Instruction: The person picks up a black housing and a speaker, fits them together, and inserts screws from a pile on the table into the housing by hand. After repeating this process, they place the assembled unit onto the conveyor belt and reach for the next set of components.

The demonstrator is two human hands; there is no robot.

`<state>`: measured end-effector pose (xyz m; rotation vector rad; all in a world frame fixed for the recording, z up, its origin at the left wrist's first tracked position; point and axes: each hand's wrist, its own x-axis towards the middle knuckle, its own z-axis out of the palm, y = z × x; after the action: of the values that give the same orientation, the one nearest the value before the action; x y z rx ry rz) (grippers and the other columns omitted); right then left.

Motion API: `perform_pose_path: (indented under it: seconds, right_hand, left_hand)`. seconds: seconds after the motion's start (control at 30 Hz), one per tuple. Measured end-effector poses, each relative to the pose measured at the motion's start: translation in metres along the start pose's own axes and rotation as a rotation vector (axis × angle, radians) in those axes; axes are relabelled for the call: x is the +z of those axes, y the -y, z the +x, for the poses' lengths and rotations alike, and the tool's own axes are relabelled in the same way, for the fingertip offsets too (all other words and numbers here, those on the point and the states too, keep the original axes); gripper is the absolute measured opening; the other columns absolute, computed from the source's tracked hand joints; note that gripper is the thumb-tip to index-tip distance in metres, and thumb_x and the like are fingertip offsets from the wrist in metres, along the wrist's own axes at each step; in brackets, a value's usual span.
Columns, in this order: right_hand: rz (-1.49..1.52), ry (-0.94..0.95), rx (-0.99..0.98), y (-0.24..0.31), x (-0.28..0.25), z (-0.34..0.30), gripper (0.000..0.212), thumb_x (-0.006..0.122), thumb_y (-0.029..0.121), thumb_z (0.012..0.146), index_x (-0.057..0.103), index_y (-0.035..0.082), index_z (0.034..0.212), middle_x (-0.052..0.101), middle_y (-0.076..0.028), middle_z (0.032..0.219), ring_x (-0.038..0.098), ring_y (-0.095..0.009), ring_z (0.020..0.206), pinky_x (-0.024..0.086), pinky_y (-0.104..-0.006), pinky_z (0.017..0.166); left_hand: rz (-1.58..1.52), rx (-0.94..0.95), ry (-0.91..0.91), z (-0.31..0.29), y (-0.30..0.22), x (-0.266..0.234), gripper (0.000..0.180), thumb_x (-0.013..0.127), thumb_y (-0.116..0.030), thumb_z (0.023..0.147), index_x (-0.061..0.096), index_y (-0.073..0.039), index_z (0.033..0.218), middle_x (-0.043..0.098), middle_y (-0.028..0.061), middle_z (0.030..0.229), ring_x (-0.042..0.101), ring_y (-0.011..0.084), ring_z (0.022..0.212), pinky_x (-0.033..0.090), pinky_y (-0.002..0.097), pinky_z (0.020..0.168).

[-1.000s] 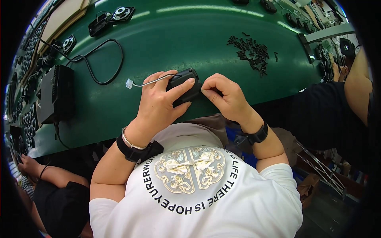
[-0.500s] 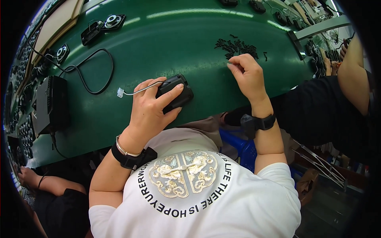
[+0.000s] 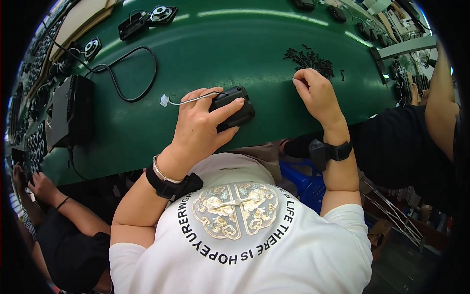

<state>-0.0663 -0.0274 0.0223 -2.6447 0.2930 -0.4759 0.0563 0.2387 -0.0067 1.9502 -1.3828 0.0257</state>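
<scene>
A black plastic speaker box (image 3: 237, 111) rests on the green table, tilted toward the right, with screw holes at its corners. My left hand (image 3: 203, 117) is closed around it, thumb and fingers on its sides and top. From the box a grey cable (image 3: 192, 101) runs left over my fingers to a white plug (image 3: 164, 100). My right hand (image 3: 316, 90) is in a pinch at the near edge of a pile of small black screws (image 3: 308, 60). Whatever lies between its fingertips, if anything, is too small to make out.
To the left stand a black power adapter (image 3: 73, 110) and a looped black cable (image 3: 155, 73). An opened speaker case (image 3: 132, 25) with a round speaker (image 3: 160, 13) lies at the far left. A co-worker's arm (image 3: 440, 98) is at the right, another person's hand (image 3: 44, 188) at lower left.
The whole view has shifted, so the table and its things appear farther right. My left hand keeps its hold on the speaker box; my right hand stays pinched by the screws.
</scene>
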Motion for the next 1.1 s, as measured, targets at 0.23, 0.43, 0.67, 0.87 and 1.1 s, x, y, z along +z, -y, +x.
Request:
perform_pose_path:
  seconds: [0.23,0.43,0.67,0.87,1.1]
  right_hand:
    - [0.650,0.089,0.218,0.035,0.022,-0.008,0.007,0.062,0.006,0.093,0.063,-0.001,0.093,0.061,0.000,0.083,0.056,-0.008,0.070,0.045,-0.0216,0.063]
    - [0.858,0.144,0.370,0.045,0.029,-0.007,0.005,0.065,0.003,0.091,0.065,0.000,0.095,0.059,0.000,0.088,0.054,-0.007,0.076,0.044,-0.0216,0.065]
    - [0.544,0.020,-0.296,0.088,0.059,-0.025,0.013,0.075,0.002,0.078,0.068,0.007,0.088,0.056,-0.004,0.090,0.053,-0.018,0.087,0.042,-0.0281,0.073]
    - [0.229,-0.088,-0.421,0.087,0.064,-0.026,0.016,0.078,0.003,0.071,0.068,0.008,0.082,0.056,-0.004,0.089,0.053,-0.024,0.086,0.042,-0.0336,0.078]
    - [0.182,-0.098,-0.349,0.091,0.052,-0.021,0.017,0.080,0.007,0.071,0.068,0.008,0.083,0.062,-0.005,0.090,0.058,-0.024,0.085,0.044,-0.0361,0.079]
  left_hand:
    - [0.012,-0.008,-0.008,0.000,-0.002,-0.001,0.058,0.083,-0.016,0.061,0.069,-0.023,0.117,0.063,0.0203,0.115,0.059,0.0369,0.108,0.041,0.0480,0.097]
    - [0.030,-0.018,-0.027,-0.002,-0.001,0.000,0.058,0.083,-0.018,0.062,0.069,-0.024,0.118,0.064,0.0190,0.115,0.059,0.0361,0.109,0.040,0.0477,0.098]
    - [0.036,-0.033,-0.064,-0.003,0.000,0.003,0.055,0.081,-0.019,0.062,0.071,-0.026,0.116,0.064,0.0156,0.113,0.058,0.0339,0.112,0.040,0.0468,0.099]
    - [0.021,-0.032,-0.070,-0.002,0.000,0.005,0.056,0.081,-0.017,0.061,0.071,-0.026,0.116,0.064,0.0149,0.115,0.057,0.0335,0.112,0.038,0.0471,0.100]
    - [0.002,-0.033,-0.005,0.001,-0.003,0.001,0.061,0.083,-0.013,0.059,0.071,-0.022,0.118,0.062,0.0148,0.118,0.055,0.0336,0.113,0.039,0.0467,0.101]
